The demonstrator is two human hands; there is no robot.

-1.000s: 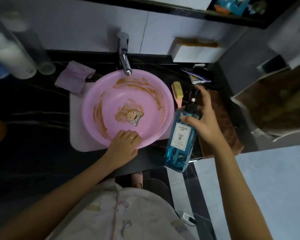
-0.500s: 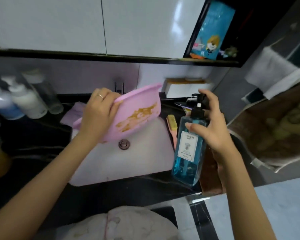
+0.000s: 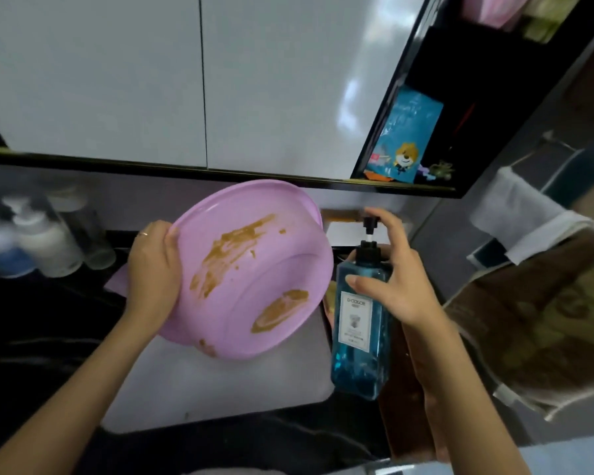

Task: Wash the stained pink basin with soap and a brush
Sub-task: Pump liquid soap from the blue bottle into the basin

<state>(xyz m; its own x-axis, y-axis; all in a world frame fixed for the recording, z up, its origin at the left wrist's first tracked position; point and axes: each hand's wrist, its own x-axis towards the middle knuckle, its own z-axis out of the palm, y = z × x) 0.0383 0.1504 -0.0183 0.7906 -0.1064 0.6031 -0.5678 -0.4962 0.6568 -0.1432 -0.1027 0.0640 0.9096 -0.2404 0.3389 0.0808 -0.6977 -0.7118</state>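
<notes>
A second ago the pink basin (image 3: 254,269) lay flat in the sink (image 3: 220,382) with the left hand (image 3: 155,265) resting on its near rim. Half a second ago it was tipped up, nearly edge-on, and the drain showed below it. Now it fills the middle of the frame, steeply tilted, with a broad brown-smeared face towards the camera, and it hides the drain and tap. Whether that face is the inside or the underside I cannot tell. The left hand, wearing a ring (image 3: 144,233), grips the basin's left edge, thumb on the near face and fingers behind.

The right hand (image 3: 398,282) has stayed on the blue soap bottle (image 3: 360,354), right of centre and just beside the basin. Its thumb and fingers curl round the shoulder and neck, and its forefinger lies over the black pump head (image 3: 371,222). The view has tipped upward since then, so the white cabinet doors (image 3: 117,80) now take the upper half.

The bottle's white label (image 3: 355,317) reads "D-COLOR"; the print below is too small to read. At upper right, a blue packet (image 3: 408,135) on the shelf shows a cartoon animal, its writing blurred.
</notes>
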